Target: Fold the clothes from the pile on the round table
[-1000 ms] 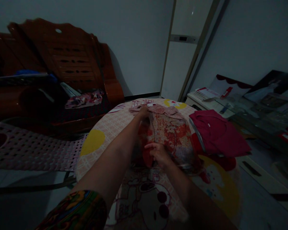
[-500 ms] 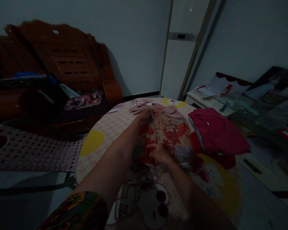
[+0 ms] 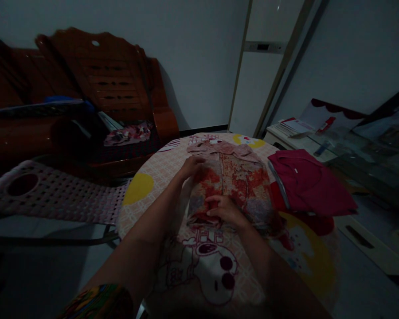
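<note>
A patterned garment (image 3: 244,177) in orange, red and beige lies folded on the round table, its pinkish end toward the far side. At its left edge is my left hand (image 3: 191,167), fingers stretched over the cloth. My right hand (image 3: 226,210) rests on the near part of the same garment with its fingers spread. Beside the garment on the right sits a folded magenta garment (image 3: 310,181), with grey and red cloth showing under its left side.
A cartoon-printed cloth (image 3: 159,177) covers the table. Behind at left stands a wooden sofa (image 3: 109,84) with cloth and other items on it. A woven chair (image 3: 69,195) is at the left, and a cabinet (image 3: 295,137) with papers stands at the right.
My left hand has moved from the garment's upper middle to its left edge, and the left part now lies spread flat. My right hand stays on the near part. The view has shifted slightly.
</note>
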Demonstrator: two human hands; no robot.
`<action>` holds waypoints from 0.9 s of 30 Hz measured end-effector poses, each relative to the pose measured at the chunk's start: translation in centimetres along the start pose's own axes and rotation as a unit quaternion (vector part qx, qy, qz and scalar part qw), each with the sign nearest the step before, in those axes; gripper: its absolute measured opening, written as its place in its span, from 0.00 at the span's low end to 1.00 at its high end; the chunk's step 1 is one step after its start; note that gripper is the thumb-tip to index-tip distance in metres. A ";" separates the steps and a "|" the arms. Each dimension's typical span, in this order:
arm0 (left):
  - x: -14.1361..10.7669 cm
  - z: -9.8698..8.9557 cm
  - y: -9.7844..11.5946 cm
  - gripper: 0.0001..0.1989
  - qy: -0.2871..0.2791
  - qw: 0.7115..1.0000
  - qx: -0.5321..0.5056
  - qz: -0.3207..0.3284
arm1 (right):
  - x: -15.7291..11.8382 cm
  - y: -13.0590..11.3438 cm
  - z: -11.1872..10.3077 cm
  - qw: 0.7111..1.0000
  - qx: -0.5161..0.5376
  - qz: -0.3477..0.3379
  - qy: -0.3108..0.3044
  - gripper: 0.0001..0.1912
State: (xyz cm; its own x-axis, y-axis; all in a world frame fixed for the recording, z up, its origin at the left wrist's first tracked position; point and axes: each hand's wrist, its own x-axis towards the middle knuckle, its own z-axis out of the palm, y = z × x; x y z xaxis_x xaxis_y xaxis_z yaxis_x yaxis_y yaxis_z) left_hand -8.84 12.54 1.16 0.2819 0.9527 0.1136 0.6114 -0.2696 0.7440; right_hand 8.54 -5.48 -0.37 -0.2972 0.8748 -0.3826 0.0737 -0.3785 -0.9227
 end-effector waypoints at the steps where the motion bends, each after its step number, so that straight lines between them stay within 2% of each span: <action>1: -0.9 -0.4 -0.1 0.17 -0.021 1.000 -0.002 0.005 | 0.0 0.0 -0.1 0.999 0.030 -0.012 -0.014 0.28; 4: -3.2 -1.5 0.1 0.14 -0.067 0.997 -0.020 0.027 | -0.1 -0.4 -0.2 0.988 0.138 -0.065 -0.039 0.23; 7: -4.7 -2.2 0.7 0.11 -0.100 0.992 -0.076 0.017 | -0.3 -0.9 -0.4 0.983 0.168 -0.060 -0.048 0.22; 11: -6.9 -2.5 2.1 0.15 -0.155 0.980 -0.127 0.017 | -0.6 -1.4 -0.9 0.984 0.164 -0.048 -0.055 0.21; 16: -10.1 -2.6 4.3 0.23 -0.222 0.967 -0.066 0.104 | -0.3 -1.4 -1.2 0.967 0.238 -0.092 -0.027 0.18; 19: -11.8 -1.4 4.8 0.41 -0.221 0.963 0.015 0.154 | 0.1 -1.1 -1.4 0.954 0.277 -0.117 -0.007 0.16; 21: -12.8 -0.2 4.9 0.50 -0.198 0.962 0.083 0.166 | 0.4 -1.0 -1.5 0.949 0.290 -0.122 0.000 0.15; 23: -13.6 1.0 5.0 0.48 -0.161 0.963 0.151 0.153 | 0.5 -0.9 -1.7 0.949 0.291 -0.120 0.003 0.15; 25: -14.3 1.6 5.3 0.42 -0.132 0.961 0.205 0.130 | 0.5 -0.9 -1.8 0.951 0.285 -0.116 0.011 0.15; 27: -14.8 1.6 5.9 0.34 -0.127 0.955 0.241 0.120 | 0.3 -1.1 -1.9 0.957 0.267 -0.108 0.020 0.16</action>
State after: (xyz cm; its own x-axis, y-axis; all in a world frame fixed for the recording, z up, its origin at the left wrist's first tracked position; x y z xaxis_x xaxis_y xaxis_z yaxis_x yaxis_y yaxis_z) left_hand -8.27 -3.41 2.83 0.5897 0.8069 0.0340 0.7582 -0.5677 0.3206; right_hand 10.18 -4.25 0.40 -0.2127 0.9570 -0.1973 -0.4856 -0.2787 -0.8286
